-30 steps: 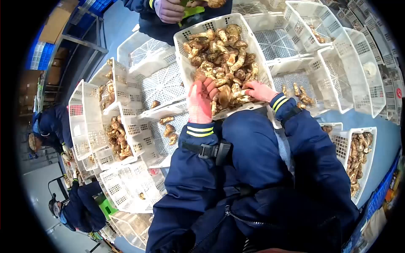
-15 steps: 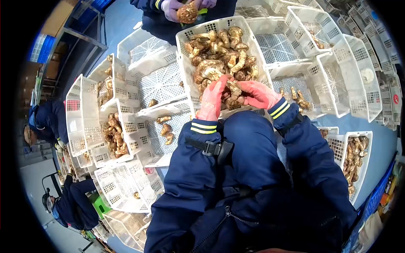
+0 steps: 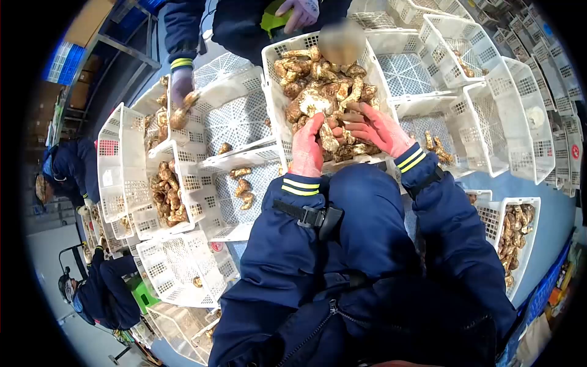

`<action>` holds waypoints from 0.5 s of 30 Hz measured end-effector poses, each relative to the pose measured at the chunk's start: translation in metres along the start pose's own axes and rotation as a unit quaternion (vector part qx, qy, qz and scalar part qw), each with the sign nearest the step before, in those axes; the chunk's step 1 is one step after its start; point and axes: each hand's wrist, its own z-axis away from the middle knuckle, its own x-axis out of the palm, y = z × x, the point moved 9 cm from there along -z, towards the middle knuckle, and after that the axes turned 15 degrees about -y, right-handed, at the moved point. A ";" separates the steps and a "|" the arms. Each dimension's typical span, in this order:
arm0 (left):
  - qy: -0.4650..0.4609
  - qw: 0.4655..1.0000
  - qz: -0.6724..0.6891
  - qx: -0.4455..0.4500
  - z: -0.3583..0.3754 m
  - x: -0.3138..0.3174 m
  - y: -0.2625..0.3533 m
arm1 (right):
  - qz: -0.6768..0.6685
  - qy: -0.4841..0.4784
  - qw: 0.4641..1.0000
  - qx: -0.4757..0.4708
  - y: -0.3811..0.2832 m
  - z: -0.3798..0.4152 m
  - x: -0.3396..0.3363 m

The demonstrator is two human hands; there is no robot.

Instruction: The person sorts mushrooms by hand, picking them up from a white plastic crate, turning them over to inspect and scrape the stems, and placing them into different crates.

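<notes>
In front of my knees stands a white plastic crate [image 3: 275, 101] heaped with brown, dirt-covered mushrooms [image 3: 309, 101]. My left hand [image 3: 307, 147], in a pink glove, is closed around a pale-stemmed mushroom [image 3: 329, 138] above the near end of the heap. Beside it, my right hand [image 3: 380, 131], in a matching glove with dirty fingertips, has its fingers stretched and apart over the mushrooms. It appears to grip nothing.
Across the crate, a co-worker's gloved hand [image 3: 182, 88] holds a mushroom [image 3: 183, 111] over the crates at left; the other hand [image 3: 298, 13] rests near their lap. A crate [image 3: 177, 226] with mushrooms stands left, another [image 3: 532, 244] right. Two people work at far left.
My right hand has opened and drawn away from the mushroom, which stays in my left hand. The co-worker's mushroom-holding hand has moved from above the crate to the left-hand crates.
</notes>
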 end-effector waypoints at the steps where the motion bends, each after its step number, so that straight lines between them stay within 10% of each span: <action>1: -0.007 1.000 0.026 0.001 0.001 0.005 0.000 | -0.021 0.006 1.000 -0.012 0.000 -0.004 0.002; 7: -0.140 0.977 0.013 -0.163 0.014 0.047 -0.024 | -0.145 -0.101 0.980 0.088 0.002 0.000 0.057; 9: -0.111 0.978 0.015 -0.176 0.017 0.052 -0.024 | -0.056 -0.123 0.991 0.008 -0.015 0.001 0.061; 11: -0.104 0.961 -0.183 -0.180 0.011 0.039 -0.023 | 0.282 0.077 0.949 -0.117 -0.050 0.003 0.043; 15: -0.026 0.931 -0.332 -0.152 0.008 0.010 -0.022 | 0.410 0.143 0.894 -0.112 -0.054 0.009 0.038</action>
